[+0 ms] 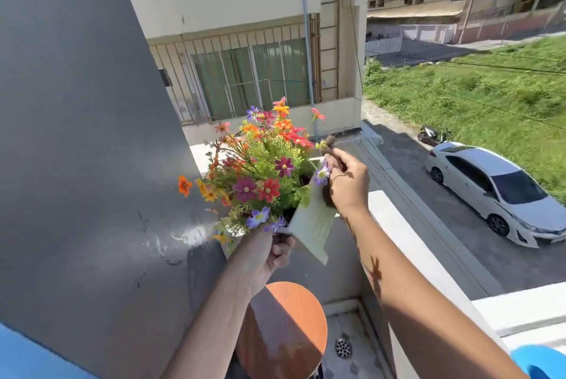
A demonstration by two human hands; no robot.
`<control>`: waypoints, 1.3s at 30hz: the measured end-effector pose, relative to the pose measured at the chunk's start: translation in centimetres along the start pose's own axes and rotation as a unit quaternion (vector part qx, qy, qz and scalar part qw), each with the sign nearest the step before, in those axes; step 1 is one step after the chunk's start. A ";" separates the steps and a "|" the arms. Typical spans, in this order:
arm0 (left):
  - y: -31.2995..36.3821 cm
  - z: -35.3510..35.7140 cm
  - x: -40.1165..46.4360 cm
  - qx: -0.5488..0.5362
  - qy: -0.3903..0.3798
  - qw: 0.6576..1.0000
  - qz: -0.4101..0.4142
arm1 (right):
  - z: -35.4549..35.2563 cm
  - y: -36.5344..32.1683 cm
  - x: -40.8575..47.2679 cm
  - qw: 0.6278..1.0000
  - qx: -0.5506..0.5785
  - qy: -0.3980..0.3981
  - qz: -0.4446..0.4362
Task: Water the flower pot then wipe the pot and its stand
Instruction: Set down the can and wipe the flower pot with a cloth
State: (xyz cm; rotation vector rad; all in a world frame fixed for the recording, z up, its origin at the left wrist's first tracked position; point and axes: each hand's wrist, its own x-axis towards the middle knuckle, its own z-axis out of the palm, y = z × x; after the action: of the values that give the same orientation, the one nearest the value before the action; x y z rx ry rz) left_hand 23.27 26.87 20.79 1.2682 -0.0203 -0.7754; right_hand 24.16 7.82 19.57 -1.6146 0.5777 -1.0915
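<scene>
Gripping one flower pot (312,225), two hands (269,253) (349,185).

A white car (496,192) is sitting parked well beyond the fingers, to their right. A motorbike (430,134) is standing past it. A floor drain (343,347) is lying far below the fingers.

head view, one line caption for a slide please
Left hand holds a pale flower pot aloft above its round wooden stand; right hand touches its rim.
</scene>
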 end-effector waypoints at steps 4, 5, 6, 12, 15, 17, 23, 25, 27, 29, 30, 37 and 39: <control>0.8 0.3 0.3 0.007 0.007 1.000 0.007 | -0.2 -0.1 -2.2 0.999 -0.022 0.028 -0.007; 1.0 0.4 0.4 0.006 0.009 1.000 0.011 | 0.0 -0.2 -3.4 1.000 -0.017 0.024 -0.012; 1.3 0.6 0.6 0.002 0.013 1.000 0.015 | 0.2 -0.5 -4.9 1.000 0.001 0.008 -0.027; 3.2 0.2 1.9 -0.052 0.027 0.998 0.015 | 0.0 2.1 -12.3 0.981 -0.041 -0.072 -0.175; 3.3 -0.3 2.0 -0.052 0.020 0.998 0.013 | -0.7 3.0 -11.9 0.996 -0.027 -0.064 -0.056; 3.1 -0.2 1.8 -0.034 0.020 0.999 0.018 | -0.5 2.3 -11.2 0.997 0.019 -0.074 0.000; 2.1 0.5 1.3 0.009 0.023 0.999 0.031 | 1.4 -2.6 -8.3 0.990 0.135 -0.039 -0.007; 1.8 0.5 0.8 0.018 0.008 0.999 0.029 | 1.3 -2.9 -6.4 0.991 0.135 -0.012 -0.004; 1.7 0.2 0.2 0.034 -0.005 0.999 0.023 | 0.7 -2.7 -4.2 0.994 0.104 0.010 0.002; 2.0 -0.5 0.2 0.055 -0.004 0.998 0.018 | -0.3 -2.3 -2.1 0.996 0.089 0.011 0.022; 2.2 -1.0 0.3 0.065 0.001 0.998 0.013 | -0.7 -1.8 -1.1 0.993 0.108 -0.004 0.042; 4.4 -3.6 0.9 0.151 0.034 0.987 0.038 | -2.8 -1.7 0.5 0.969 0.101 -0.161 0.158; 5.1 -3.9 1.1 0.176 0.043 0.982 0.046 | -3.5 -2.4 0.2 0.950 0.098 -0.210 0.211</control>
State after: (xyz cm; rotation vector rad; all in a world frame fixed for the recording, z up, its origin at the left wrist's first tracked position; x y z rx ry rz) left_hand 28.35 30.03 23.40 1.6240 -0.1516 -0.6548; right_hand 20.83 6.70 22.03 -1.4068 0.4805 -0.4527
